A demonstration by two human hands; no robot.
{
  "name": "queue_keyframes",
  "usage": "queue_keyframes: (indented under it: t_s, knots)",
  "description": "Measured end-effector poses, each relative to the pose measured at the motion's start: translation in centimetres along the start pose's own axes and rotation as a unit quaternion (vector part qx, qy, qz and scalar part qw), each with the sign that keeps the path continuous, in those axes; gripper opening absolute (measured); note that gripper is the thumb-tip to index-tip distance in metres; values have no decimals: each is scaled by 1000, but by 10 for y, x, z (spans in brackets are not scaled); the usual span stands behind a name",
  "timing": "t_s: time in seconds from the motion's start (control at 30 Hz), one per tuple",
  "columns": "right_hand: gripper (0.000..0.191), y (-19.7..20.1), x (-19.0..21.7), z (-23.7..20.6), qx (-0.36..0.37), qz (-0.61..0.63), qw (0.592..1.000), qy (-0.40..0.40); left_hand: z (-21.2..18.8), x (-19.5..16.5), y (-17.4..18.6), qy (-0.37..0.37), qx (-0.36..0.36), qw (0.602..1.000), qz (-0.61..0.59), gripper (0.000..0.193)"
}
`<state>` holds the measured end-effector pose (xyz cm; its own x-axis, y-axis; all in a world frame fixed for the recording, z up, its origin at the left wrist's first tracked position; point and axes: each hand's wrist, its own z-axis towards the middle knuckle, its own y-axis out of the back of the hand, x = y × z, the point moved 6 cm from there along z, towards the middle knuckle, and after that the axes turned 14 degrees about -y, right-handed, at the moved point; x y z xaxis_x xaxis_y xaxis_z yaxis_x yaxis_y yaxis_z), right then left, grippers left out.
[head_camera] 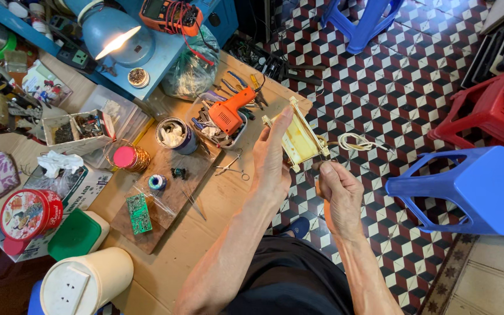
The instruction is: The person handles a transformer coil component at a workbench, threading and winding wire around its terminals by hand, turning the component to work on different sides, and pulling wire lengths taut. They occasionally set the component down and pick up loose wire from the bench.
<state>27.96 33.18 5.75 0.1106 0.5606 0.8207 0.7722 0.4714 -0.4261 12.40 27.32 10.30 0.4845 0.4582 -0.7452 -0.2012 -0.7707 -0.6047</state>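
Evidently steadying it clear of the cluttered workbench (205, 227), the left hand (270, 160) grips the pale yellow transformer frame (300, 140) between thumb and fingers out over the tiled floor (403, 87), while the right hand (338, 195) closes round a small tool just beneath it.

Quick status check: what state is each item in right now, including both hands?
Left hand: holding the yellow rectangular transformer coil upright.
Right hand: closed on a small tool, details hidden.
Blue desk lamp: lit.
Orange soldering gun: lying in a tray.
Blue plastic stool: tipped over.

soldering gun (229, 114) in a tray (241, 135) on the workbench (217, 204) — circuit board (139, 213) nearer, stool (473, 189) right.
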Motion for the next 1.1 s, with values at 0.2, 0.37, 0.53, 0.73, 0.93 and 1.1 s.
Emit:
queue_keyframes:
  t_s: [0.2, 0.37, 0.53, 0.73, 0.93, 1.1]
  knots:
    - [23, 19, -17, 26, 62, -57, 996, -11, -5, -2, -3, 40, 64, 997, 5, 52]
    - [21, 31, -19, 50, 106, -142, 983, -40, -3, -10, 1, 60, 111, 992, 21, 55]
    - [25, 16, -4, 65, 131, -155, 961, -186, -9, -23, 1, 117, 191, 973, 56, 61]
    - [14, -29, 63, 77, 179, -527, 818, -143, -15, -42, 15, 93, 322, 923, 187, 69]
    - [38, -64, 101, 68, 147, -596, 781, -117, -15, -39, 27, 32, 362, 867, 339, 72]
    - [32, -75, 100, 53, 68, -624, 768, -129, -11, -35, 33, -17, 365, 878, 309, 73]
